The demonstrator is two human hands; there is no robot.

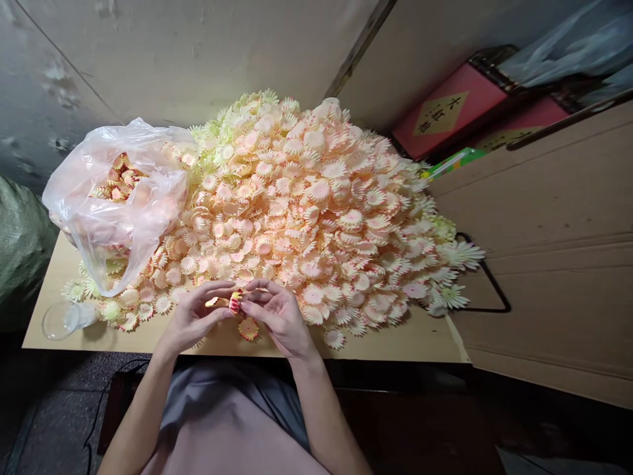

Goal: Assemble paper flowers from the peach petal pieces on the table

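- Far left: dark green sack [20,244] beside the tabletop [420,340], partly out of view.
- Near the tabletop's left front corner: clear plastic cup [62,320] lying on its side.
- Just behind the cup: translucent plastic bag [119,204], open-mouthed, holding red-and-yellow paper flowers, leaning against the left edge of the heap.
- Left hand [195,316], palm up and fingers curled, low over the tabletop's front edge, fingertips pinching the small flower piece [235,302] from its left side.
- Small flower piece: pink and yellow, held between both hands just in front of the heap, above the tabletop.
- Just below it, flat on the tabletop: single orange-pink flower [248,328], between the two wrists.
- Right hand [279,316], palm up, thumb and forefinger closed on the same piece from the right.
- Centre to right: great heap of pale pink and cream paper flowers [316,198], covering most of the tabletop and spilling to the right edge.
- Right of the heap: brown cardboard sheets [554,231], with a black wire loop [487,274] lying on them.
- Upper right: red box [452,109] with a yellow diamond label.
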